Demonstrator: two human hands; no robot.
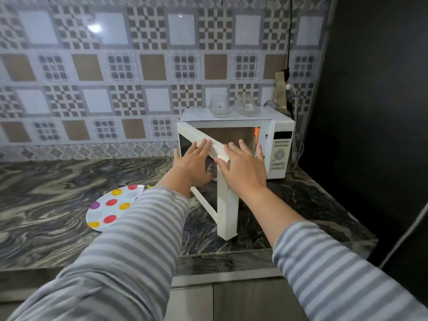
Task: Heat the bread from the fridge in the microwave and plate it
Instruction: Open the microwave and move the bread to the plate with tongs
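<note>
Striped sleeves (143, 239) reach forward; left hand (193, 162) and right hand (243, 167), fingers spread, empty, at open microwave door (228, 205). Plate (108, 208) on tabletop (46, 193) bare (bread unseen); plating remains.

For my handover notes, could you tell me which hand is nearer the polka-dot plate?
Left. The left hand rests flat on the microwave door, above and right of the plate; the right hand is farther right.

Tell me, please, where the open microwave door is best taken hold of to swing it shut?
Probably the microwave door at its free vertical edge, pushed from the front: it hinges on the left and stands ajar, so that edge gives most leverage. Both hands are spread there already.
</note>
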